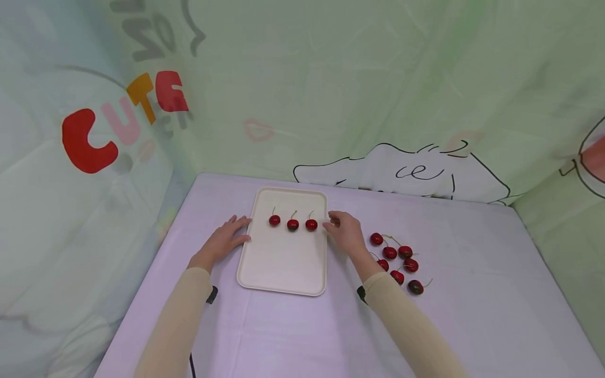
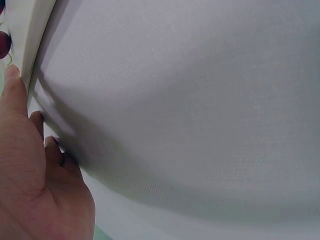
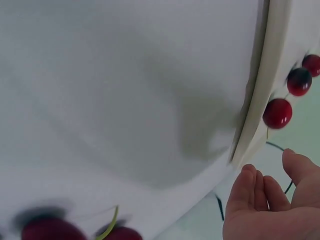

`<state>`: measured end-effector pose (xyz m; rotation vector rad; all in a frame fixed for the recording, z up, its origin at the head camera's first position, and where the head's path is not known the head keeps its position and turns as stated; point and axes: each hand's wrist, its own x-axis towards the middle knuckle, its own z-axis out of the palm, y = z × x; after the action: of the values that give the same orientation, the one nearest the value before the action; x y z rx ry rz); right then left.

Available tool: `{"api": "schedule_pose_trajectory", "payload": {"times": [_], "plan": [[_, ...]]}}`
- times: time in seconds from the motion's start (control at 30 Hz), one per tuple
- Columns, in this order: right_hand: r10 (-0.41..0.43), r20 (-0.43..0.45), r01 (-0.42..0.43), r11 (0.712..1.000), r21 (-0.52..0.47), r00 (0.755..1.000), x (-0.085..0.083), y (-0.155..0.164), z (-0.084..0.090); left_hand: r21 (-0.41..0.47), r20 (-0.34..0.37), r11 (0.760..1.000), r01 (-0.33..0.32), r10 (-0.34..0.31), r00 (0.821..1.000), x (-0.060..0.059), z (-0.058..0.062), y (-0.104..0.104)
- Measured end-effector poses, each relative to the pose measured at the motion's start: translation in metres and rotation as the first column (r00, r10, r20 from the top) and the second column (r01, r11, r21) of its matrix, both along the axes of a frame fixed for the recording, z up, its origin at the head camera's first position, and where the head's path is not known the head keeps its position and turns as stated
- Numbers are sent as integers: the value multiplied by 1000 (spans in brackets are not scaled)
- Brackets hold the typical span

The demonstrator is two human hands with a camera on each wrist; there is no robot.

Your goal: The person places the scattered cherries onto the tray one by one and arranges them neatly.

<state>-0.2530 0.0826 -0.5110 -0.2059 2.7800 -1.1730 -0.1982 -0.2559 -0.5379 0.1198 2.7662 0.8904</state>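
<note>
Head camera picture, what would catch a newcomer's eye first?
Three red cherries sit in a row across the far part of a cream tray, framed by the left hand at its left edge and the right hand at its right. A loose cluster of cherries lies on the lilac tablecloth right of the tray.

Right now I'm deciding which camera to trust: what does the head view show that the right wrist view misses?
Only the head view shows the left hand resting at the tray's left edge and the whole loose pile of cherries on the cloth. Only the right wrist view shows the right hand from the palm side, holding nothing. Both show the tray and its row of three cherries.
</note>
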Motion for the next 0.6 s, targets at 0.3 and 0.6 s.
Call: {"api": "schedule_pose_trajectory", "payload": {"times": [0.3, 0.6], "plan": [[-81, -35, 80, 996, -50, 996, 5, 47, 14, 2, 10, 1000, -6, 6, 1000, 1, 3, 1], [-118, -17, 117, 993, -23, 993, 13, 92, 18, -2, -7, 1000, 13, -13, 1000, 2, 4, 0]]}}
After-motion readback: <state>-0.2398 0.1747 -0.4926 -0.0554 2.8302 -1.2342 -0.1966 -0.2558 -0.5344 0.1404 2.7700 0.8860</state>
